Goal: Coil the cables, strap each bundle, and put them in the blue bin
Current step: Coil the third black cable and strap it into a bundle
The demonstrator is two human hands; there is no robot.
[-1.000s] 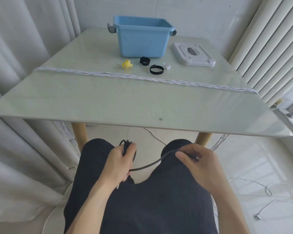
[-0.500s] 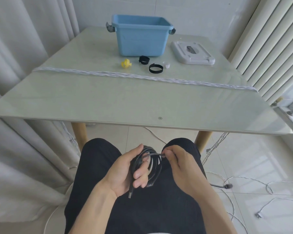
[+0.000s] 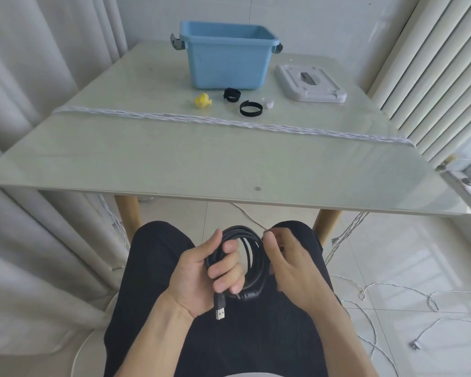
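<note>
My left hand (image 3: 201,270) grips a coiled black cable (image 3: 252,257) over my lap, its USB plug (image 3: 220,308) hanging below my fingers. My right hand (image 3: 288,262) is against the coil's right side, fingertips at its top edge; whether it pinches the cable I cannot tell. The blue bin (image 3: 227,54) stands open at the far side of the table. In front of it lie two black straps (image 3: 251,108), a yellow strap (image 3: 202,101) and a small white strap (image 3: 268,102). A long white cable (image 3: 229,122) stretches across the table.
The bin's grey lid (image 3: 309,83) lies right of the bin on the glass table (image 3: 174,164). More white cables (image 3: 392,292) trail over the tiled floor at right. Curtains hang at left, a radiator at right.
The stretched black cable has been wound into a full coil in my left hand. My right hand has come in from the right to the coil's side.
</note>
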